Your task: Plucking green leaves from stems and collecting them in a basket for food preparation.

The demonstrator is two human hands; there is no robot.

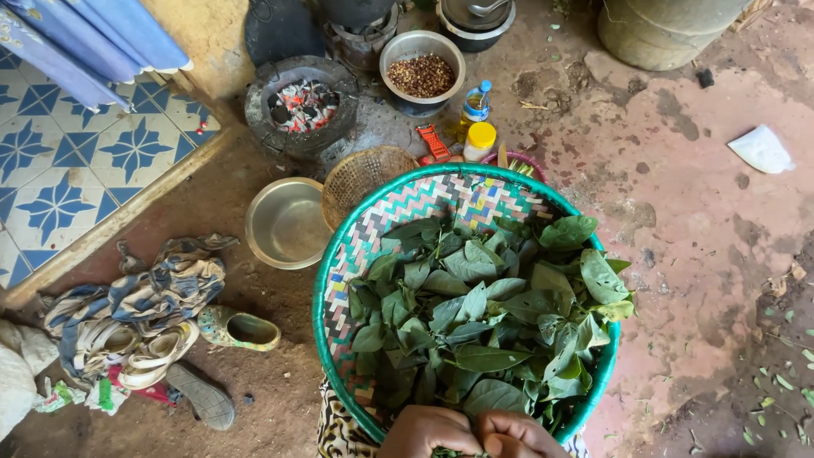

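Your left hand and right hand meet at the bottom edge of the view, knuckles up and fingers curled in, pressed against each other over the near rim of the woven tray. Between them you pinch a bit of green leaf or stem; so little of it shows that you cannot tell which hand has the firmer hold. The heap of green leaves fills the near and right part of the tray, spilling past its green rim on the right, while the zigzag weave lies bare on the far left side. The tray rests above a patterned cloth at your lap.

Beyond the tray, a small woven basket touches its far rim, with an empty metal bowl just beside it. Farther off stand a charcoal stove with glowing coals, a metal bowl of brown seeds, and a yellow-capped jar. Sandals and a green shoe lie on the dirt floor to your left.
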